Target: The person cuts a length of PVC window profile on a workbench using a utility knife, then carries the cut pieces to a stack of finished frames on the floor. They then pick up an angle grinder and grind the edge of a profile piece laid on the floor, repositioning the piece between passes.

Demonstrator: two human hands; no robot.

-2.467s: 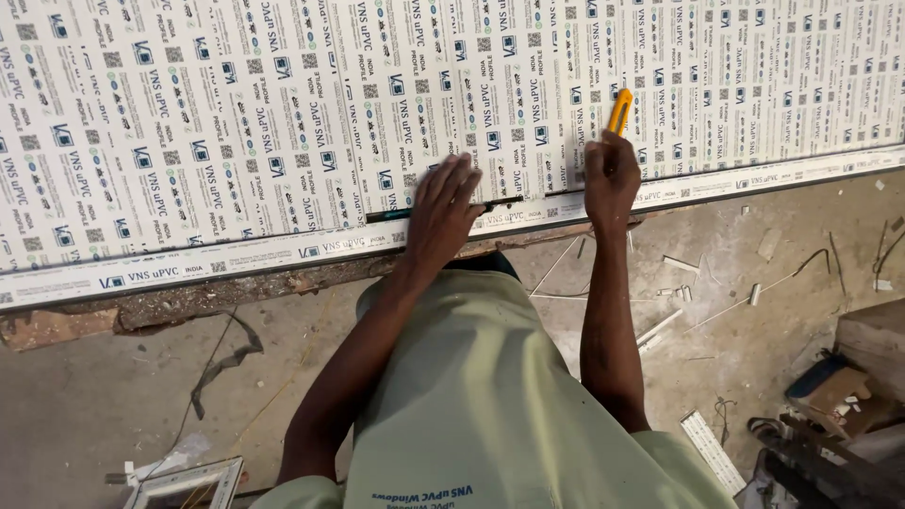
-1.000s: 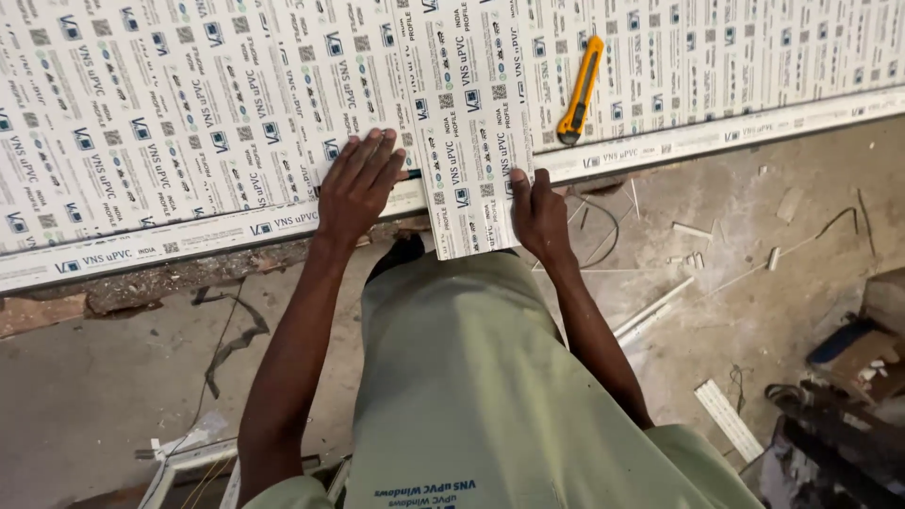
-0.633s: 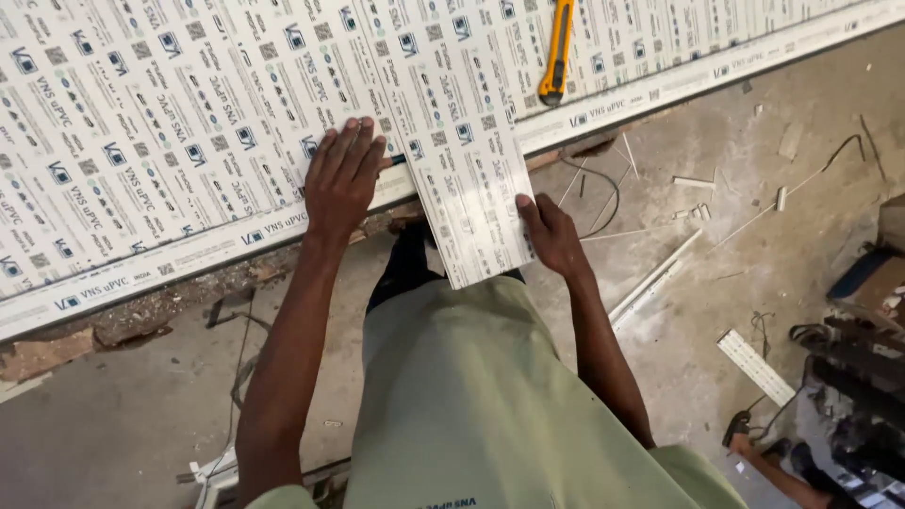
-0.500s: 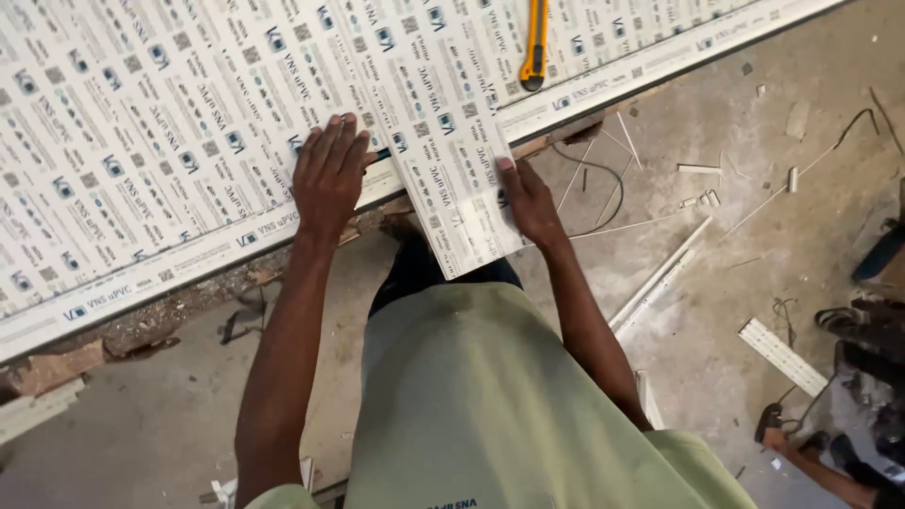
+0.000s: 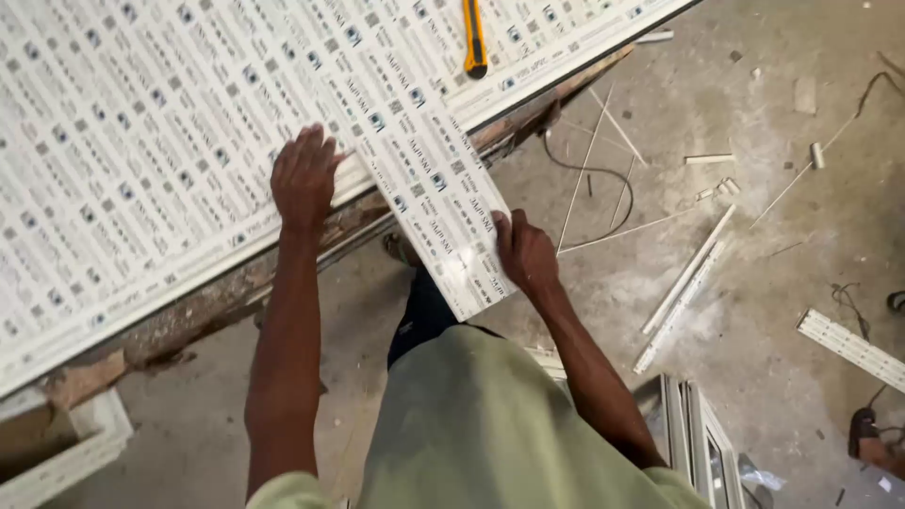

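Pressing spread left hand fingers flat on the printed panel, right hand seemingly grips the cut strip.

The large white printed-film panel is running off the top and left edges, so its full extent is not showing. The yellow utility knife is being cut at the top edge. The right hand is covering part of the narrow white printed strip, its fingertips hidden beneath. A dark object at the right edge is staying too cropped to identify.
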